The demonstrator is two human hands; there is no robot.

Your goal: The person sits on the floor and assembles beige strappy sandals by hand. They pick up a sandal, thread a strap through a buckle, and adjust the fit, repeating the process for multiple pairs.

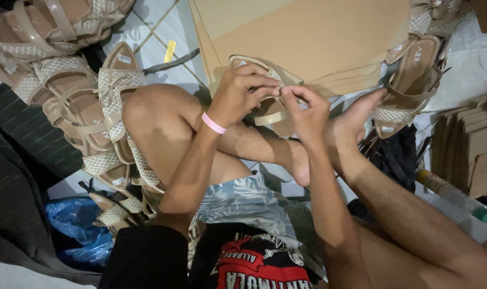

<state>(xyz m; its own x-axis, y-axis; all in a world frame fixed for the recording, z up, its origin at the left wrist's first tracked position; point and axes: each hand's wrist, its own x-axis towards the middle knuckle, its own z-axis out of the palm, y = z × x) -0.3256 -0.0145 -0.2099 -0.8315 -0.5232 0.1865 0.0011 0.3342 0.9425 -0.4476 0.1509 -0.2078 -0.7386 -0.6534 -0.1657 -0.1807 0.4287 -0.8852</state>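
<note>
Person is sitting cross-legged on a tiled floor [163,32], both hands working at approx. centre, slightly toward 12 o'clock. Left hand [238,93], pink wristband [213,123] on the wrist, is gripping a beige sandal [267,104] from the 9 o'clock side, fingers curled closed over its strap. Right hand [307,109] is pinching narrow at the same strap from the 3 o'clock side, thumb and forefinger tips meeting the left's. Sandal is lying over the crossed legs, toe end resting against a stack of flat cardboard sheets [307,37] at 12 o'clock. At 9–10 o'clock, a pile of matching sandals [88,107] is leaning against the knee. At 2 o'clock, another sandal [412,80] is lying just beside the foot. At 3 o'clock, folded cardboard pcs [476,144]. At 8 o'clock, a blue plastic bag [77,225]. At 4 o'clock, a bottle w/ green cap [452,192] is lying flat.
</note>
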